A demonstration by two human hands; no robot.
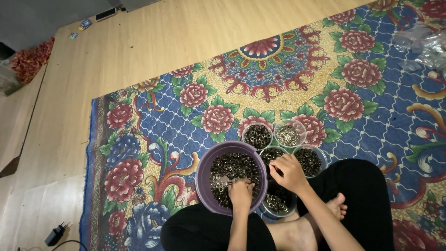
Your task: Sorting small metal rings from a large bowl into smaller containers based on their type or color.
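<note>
Purple bowl [204, 174] heaped with small dark metal rings [232, 169]; left hand [241, 195] at its 5 o'clock, fingers curled into them; right hand [289, 173] loosely closed above small clear cups [289, 134]

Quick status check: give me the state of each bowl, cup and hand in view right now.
purple bowl: upright, holding many small metal rings
clear cups: upright, clustered beside the bowl, each holding rings
left hand: down in the purple bowl among the rings, grip hidden
right hand: curled over the cups, whether it pinches a ring cannot be told
rug: spread flat on the floor
</note>
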